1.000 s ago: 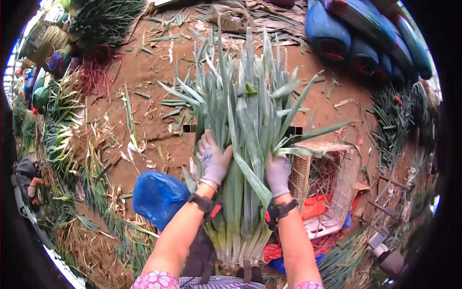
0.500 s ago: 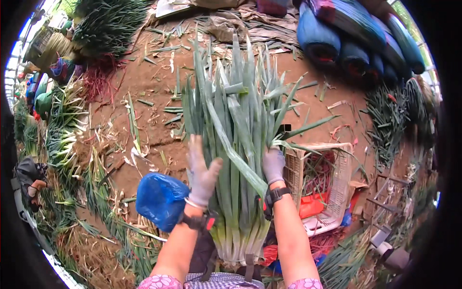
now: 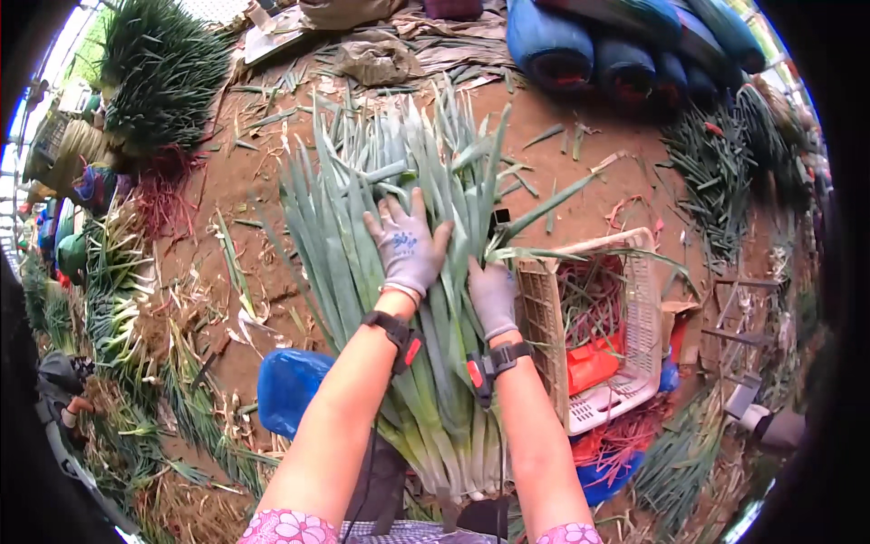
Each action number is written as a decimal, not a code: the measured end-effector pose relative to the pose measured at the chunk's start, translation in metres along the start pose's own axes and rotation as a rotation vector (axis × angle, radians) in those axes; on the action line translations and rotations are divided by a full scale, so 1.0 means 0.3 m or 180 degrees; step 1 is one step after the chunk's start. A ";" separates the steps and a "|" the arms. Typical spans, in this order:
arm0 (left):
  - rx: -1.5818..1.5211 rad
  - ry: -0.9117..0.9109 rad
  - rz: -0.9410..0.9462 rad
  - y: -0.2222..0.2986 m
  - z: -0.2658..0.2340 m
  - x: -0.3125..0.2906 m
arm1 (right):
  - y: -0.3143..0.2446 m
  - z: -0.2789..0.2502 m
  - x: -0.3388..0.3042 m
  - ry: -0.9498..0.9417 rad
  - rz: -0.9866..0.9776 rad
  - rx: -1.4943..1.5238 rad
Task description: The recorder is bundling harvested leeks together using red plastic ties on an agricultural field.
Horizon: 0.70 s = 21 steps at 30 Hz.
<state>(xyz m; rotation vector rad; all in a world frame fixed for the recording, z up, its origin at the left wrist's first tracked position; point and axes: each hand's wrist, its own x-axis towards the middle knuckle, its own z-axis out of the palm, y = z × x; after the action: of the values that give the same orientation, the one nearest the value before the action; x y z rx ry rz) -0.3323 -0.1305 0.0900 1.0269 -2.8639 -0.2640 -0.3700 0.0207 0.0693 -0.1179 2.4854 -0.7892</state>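
Observation:
A large bunch of long green onions (image 3: pixel 449 399) lies in front of me, pale root ends toward my body and green tops fanned away. My left hand (image 3: pixel 412 249), in a pale grey glove, rests on top of the leaves with its fingers spread. At the bunch's right edge my right hand (image 3: pixel 494 295), gloved alike, is closed around some leaves; part of its fingers is hidden among them. Each wrist wears a black strap with a red-marked device.
A pale plastic crate (image 3: pixel 645 340) holding red ties and an orange-red item stands close on the right. A blue plastic-covered object (image 3: pixel 290 390) sits at left. More green onions (image 3: pixel 163 77) are heaped far left. Blue wrapped bundles (image 3: pixel 553 41) lie far right, on littered brown ground.
My left hand has moved from the bunch's left side onto its top leaves. The tops have spread leftward, and my right hand has shifted slightly left. The view has shifted too.

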 end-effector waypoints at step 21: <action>-0.1431 0.1382 0.1553 0.291 -0.345 -0.073 | 0.146 -0.156 -0.085 0.0108 -0.1280 0.1782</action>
<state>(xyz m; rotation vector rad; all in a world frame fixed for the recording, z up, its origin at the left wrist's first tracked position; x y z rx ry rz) -0.3554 -0.0639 0.2077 0.2507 -2.3923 -0.5314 -0.3686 0.0868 0.0889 -0.4088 2.1975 -1.6308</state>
